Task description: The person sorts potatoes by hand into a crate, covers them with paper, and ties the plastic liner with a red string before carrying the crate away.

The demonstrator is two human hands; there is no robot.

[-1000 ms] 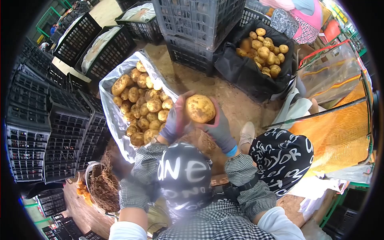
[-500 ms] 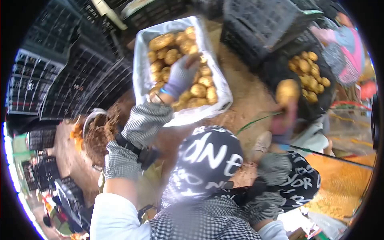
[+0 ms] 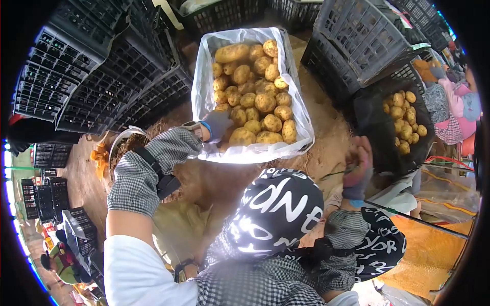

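My left hand (image 3: pixel 217 125), in a grey-purple glove, is at the near left corner of a crate lined with white plastic (image 3: pixel 203 66). Its fingers point down beside the potatoes (image 3: pixel 246 113) filling that crate; their grip is unclear. Off to the right, my right hand (image 3: pixel 359 167) is raised above my knee, its bare fingertips loosely curled and apart, with nothing visible between them. Beyond it, smaller potatoes (image 3: pixel 405 118) lie in a crate lined with black material (image 3: pixel 368 109).
Black crates are stacked at the left (image 3: pixel 115 76) and upper right (image 3: pixel 352 48). A round container (image 3: pixel 127 136) stands left of the lined crate. Another person (image 3: pixel 457 104) is at the far right. An orange mesh sack (image 3: pixel 423 250) lies at lower right.
My left hand has moved from over the potatoes to the crate's near left corner. My right hand was blurred with a potato at its fingers; that potato no longer shows there.
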